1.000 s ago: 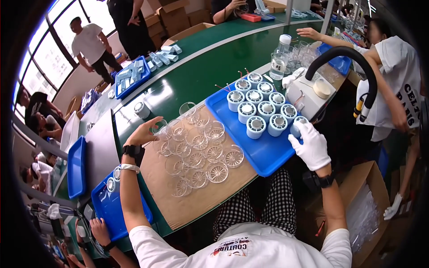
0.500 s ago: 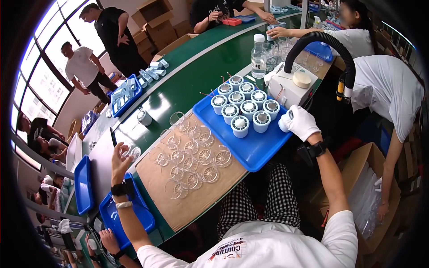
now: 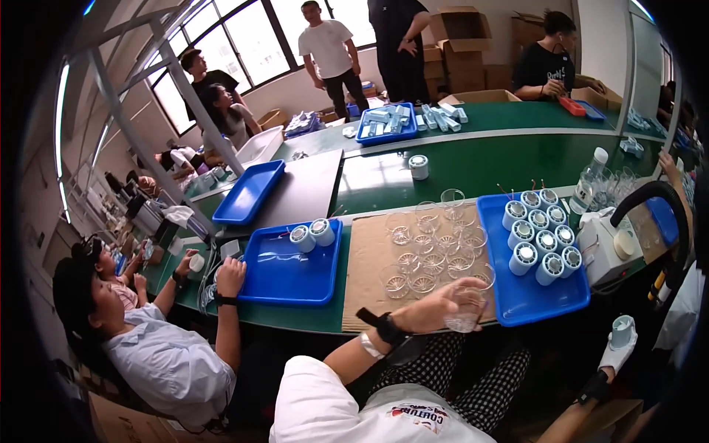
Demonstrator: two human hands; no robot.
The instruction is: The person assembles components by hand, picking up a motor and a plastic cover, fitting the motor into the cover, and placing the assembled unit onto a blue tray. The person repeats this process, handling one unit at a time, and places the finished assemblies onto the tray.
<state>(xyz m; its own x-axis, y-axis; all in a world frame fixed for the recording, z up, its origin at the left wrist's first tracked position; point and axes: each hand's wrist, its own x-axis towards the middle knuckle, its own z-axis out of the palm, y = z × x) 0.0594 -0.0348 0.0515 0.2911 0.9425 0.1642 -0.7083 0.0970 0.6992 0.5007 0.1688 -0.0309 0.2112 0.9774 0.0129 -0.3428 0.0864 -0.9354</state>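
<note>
My bare left hand (image 3: 432, 306) grips a clear plastic cup (image 3: 465, 316) over the near edge of the bench. Down at the right, my gloved right hand (image 3: 614, 357) holds a light blue cylindrical housing (image 3: 622, 329), apart from the bench. Several clear cups with spoked bottoms (image 3: 425, 244) stand in rows on a brown cardboard sheet (image 3: 362, 258). Beside them, a blue tray (image 3: 517, 304) bears several light blue motor units (image 3: 546, 241) with round metal tops, some with thin wires showing.
Another blue tray (image 3: 292, 284) with two motor units lies to the left, close to a co-worker's hand (image 3: 230, 275). A single unit (image 3: 419, 167) stands farther back. At the right are a clear bottle (image 3: 588, 181), a white machine (image 3: 602, 247) and a black flexible hose (image 3: 657, 193).
My view has swung left. My left hand has come from the left side to the near edge, with a clear cup in it. My right hand has moved away from the blue tray, still holding the housing.
</note>
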